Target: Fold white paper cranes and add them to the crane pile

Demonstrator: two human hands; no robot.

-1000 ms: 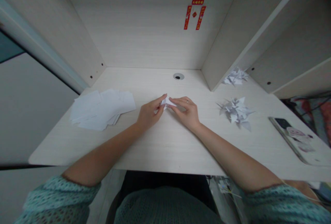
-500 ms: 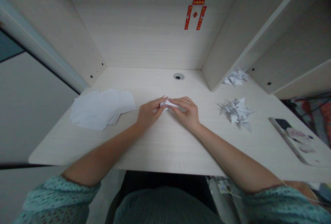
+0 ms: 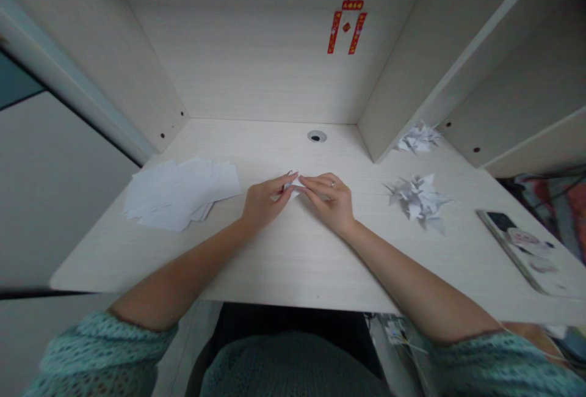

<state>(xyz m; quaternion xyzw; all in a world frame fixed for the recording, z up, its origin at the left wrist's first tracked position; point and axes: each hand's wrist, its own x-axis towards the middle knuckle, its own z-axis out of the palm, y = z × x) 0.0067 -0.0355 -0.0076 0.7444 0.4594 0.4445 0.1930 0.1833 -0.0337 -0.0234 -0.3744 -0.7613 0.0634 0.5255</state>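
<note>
Between my two hands, over the middle of the desk, is a small folded piece of white paper (image 3: 296, 184). My left hand (image 3: 264, 200) pinches its left side between thumb and fingers. On the right side, my right hand (image 3: 330, 199), with a ring on one finger, is closed on the same paper. The fingers cover much of it, so its folded shape is only partly visible. To the left lies a spread stack of white paper sheets (image 3: 178, 192). A pile of folded paper pieces with pointed tips (image 3: 419, 198) rests to the right.
Another heap of folded paper (image 3: 419, 137) sits behind the upright divider (image 3: 398, 98). A phone (image 3: 526, 250) lies near the desk's right end. A round cable hole (image 3: 317, 136) is at the back, below the panel with red stickers (image 3: 352, 5).
My right fingertips have shifted slightly on the folded paper, and less of its right end shows between them. My left hand stays nearly where it was.
</note>
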